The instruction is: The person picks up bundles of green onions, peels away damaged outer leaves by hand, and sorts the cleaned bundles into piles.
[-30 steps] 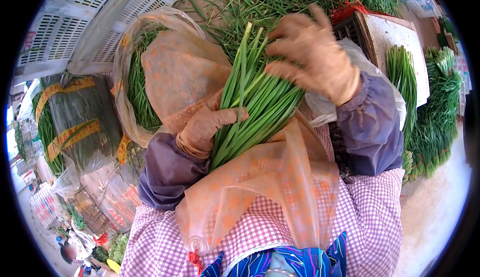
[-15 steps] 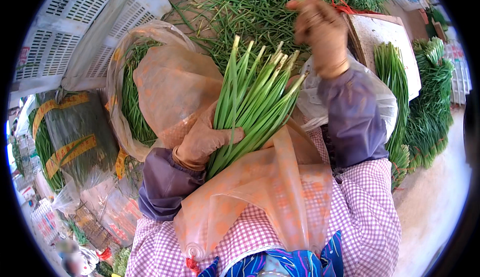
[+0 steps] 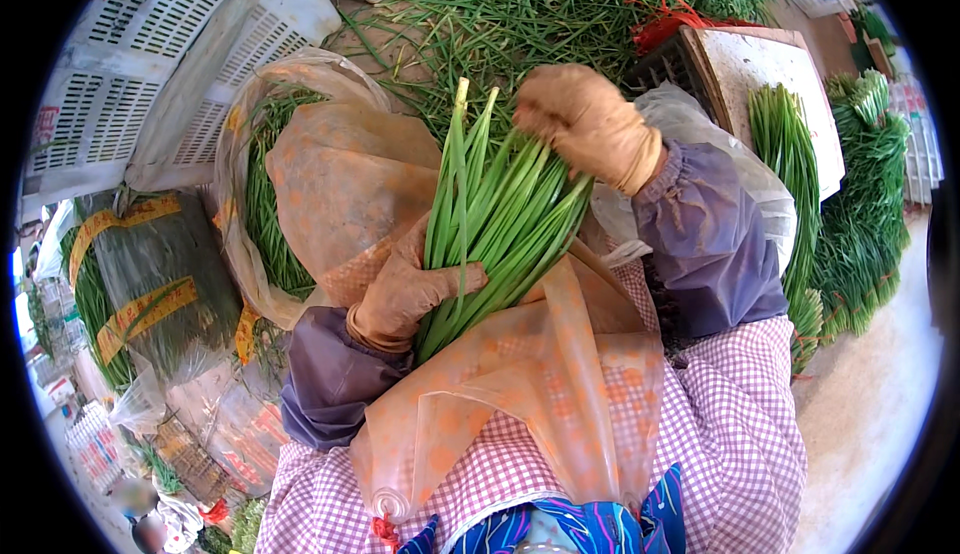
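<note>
My left hand (image 3: 415, 284), in a brown glove, is closed round the middle of a bunch of garlic chives (image 3: 500, 214), its thumb across the front. The pale stem ends point away from me. My right hand (image 3: 580, 119), gloved alike, curls over the stem ends on the bunch's right side and covers most of them; its fingertips are partly hidden. Two stems at the left stand free of it. An orange-tinted plastic sheet (image 3: 490, 354) covers my lap under the bunch, over a checked apron (image 3: 720, 414).
Loose green leaves (image 3: 560, 4) lie heaped ahead. At left are a plastic bag of chives (image 3: 275, 184), white slatted crates (image 3: 110, 74) and a wrapped bundle (image 3: 150, 264). At right, a white board (image 3: 770, 84) stands beside chive bundles (image 3: 855, 224). Red ties (image 3: 670, 19) lie behind the board.
My right hand has come down and left from above the heap onto the bunch's stem ends. The leaf it held up is no longer seen there. My left hand keeps its hold.
</note>
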A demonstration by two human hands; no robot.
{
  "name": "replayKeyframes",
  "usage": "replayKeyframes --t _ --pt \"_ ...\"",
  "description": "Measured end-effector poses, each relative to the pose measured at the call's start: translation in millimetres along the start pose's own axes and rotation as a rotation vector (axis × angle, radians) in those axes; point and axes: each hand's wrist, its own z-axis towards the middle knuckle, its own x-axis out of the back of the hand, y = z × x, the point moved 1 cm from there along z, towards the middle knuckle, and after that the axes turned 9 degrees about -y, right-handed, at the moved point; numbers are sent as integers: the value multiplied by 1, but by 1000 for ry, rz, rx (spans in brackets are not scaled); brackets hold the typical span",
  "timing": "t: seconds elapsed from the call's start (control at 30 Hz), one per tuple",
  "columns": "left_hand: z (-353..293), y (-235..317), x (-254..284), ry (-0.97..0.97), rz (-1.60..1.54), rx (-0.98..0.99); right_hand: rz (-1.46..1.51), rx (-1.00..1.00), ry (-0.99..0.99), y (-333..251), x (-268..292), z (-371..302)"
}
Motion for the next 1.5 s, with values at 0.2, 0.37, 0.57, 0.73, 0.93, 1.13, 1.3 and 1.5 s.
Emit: replayKeyframes --t 0.2,0.37,0.57,0.73,0.93,1.13,1.3,1.5 --pt "-3 -3 6 13 9 4 151 -309 525 60 58 -14" --pt "-6 2 2 57 -120 37 273 -245 -277 0 35 0" --pt "-7 4 -2 48 -149 -16 604 -575 -471 -12 15 3" --pt "-8 4 1 72 -103 27 509 -442 -632 -8 18 7" --pt "-10 11 -5 88 -126 26 35 -182 206 46 38 -2" --pt "1 9 -9 55 -144 -15 261 -349 382 66 59 -11" --pt "0 10 -4 -55 -336 -5 -53 93 -102 -21 17 23" --pt "-1 4 0 -50 -269 -35 -134 43 498 42 15 11"
